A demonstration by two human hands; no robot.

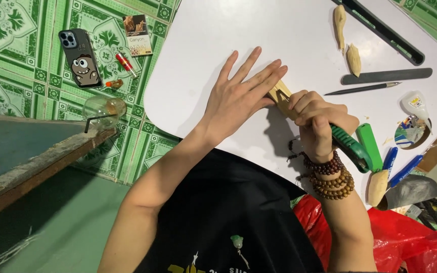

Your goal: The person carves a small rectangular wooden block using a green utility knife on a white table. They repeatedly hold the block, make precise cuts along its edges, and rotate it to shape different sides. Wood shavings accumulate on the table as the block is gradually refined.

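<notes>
My left hand [241, 93] lies flat with its fingers spread on the white table [203, 55], pressing down a pale wooden piece [279, 93] whose end shows under the fingertips. My right hand [317, 119] is closed around a green-handled knife [351, 145], its tip set against the wood beside my left fingers. Bead bracelets [332, 178] ring my right wrist. The blade itself is mostly hidden by my fingers.
Two carved wood pieces [346, 43], a long dark file [386, 76], a thin metal tool [362, 89], a glue bottle [417, 105], blue pens [398, 167] and another wood piece [378, 187] lie on the table's right side. A phone [80, 58], a small box [137, 34], a lighter [126, 64] and a glass jar [104, 112] sit on the green tiled floor.
</notes>
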